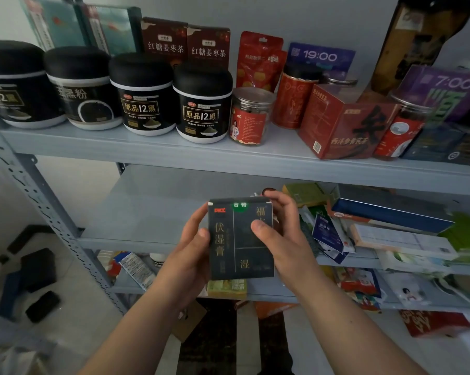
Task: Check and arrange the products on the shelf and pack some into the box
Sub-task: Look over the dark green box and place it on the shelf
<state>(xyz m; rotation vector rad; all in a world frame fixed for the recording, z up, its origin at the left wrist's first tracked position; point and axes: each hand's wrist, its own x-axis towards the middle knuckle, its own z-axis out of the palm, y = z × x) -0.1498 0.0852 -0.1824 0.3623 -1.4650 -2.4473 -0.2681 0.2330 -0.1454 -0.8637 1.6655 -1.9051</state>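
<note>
The left hand and right hand hold a dark box between them at the centre of the frame, in front of the middle shelf. The left fingers curl round its left edge. The right fingers wrap over its upper right corner, with the thumb pressed on the printed face. The box stands upright in the picture, its long axis running top to bottom, its top edge toward the shelving and its gold-lettered face turned to the camera. A green sticker sits at its top edge.

Right of the hands, a loose heap of packets and flat cartons lies on the middle shelf. Below the box, a yellow-green pack rests on the lower shelf.

On the top shelf, four black-lidded tubs line up from the upper left; the nearest tub is closed, its contents hidden. Just right of it stands a clear jar with a silver lid, holding what may be dried pieces, though the blur makes that uncertain. Behind that jar a red canister stands upright, capped in black. A red carton sits angled farther right. Two maroon tea boxes stand upright behind the tubs
</note>
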